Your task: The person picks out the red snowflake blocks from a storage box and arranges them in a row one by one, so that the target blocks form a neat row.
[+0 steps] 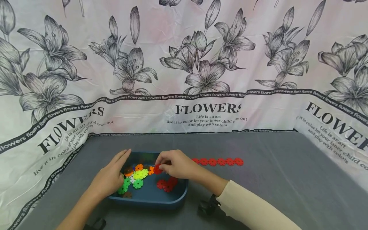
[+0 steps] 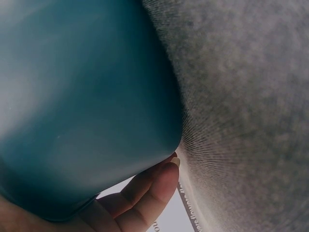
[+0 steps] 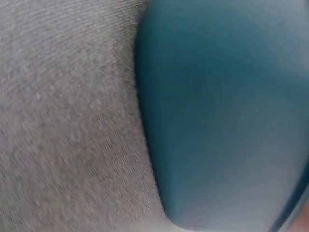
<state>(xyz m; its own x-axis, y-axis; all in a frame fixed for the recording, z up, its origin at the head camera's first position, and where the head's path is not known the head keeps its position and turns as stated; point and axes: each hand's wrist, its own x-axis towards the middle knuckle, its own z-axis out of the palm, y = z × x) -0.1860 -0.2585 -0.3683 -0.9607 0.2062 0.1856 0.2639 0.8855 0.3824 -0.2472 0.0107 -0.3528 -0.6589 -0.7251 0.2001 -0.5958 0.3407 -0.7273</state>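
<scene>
A dark blue plastic tray [image 1: 149, 202] holds loose notched plastic discs. My left hand [image 1: 107, 177] holds the tray's left side, its fingers along the outer wall and the thumb at the rim; the left wrist view shows the fingers [image 2: 152, 193] against the tray's outside [image 2: 96, 106]. Over the tray's right part, my right hand [image 1: 176, 164] pinches a red disc [image 1: 157, 169] between thumb and fingers. Several red discs [image 1: 168, 184] lie below it, and yellow [image 1: 141, 174], green [image 1: 138, 183] and orange discs [image 1: 139, 167] lie to the left. The right wrist view shows mostly the tray's outer wall [image 3: 217, 121].
A row of red discs [image 1: 221, 162] lies on the grey tabletop [image 1: 273, 179] to the right of the tray, its left end hidden behind my right hand. A flower-printed cloth [image 1: 201, 111] stands along the back and sides of the table.
</scene>
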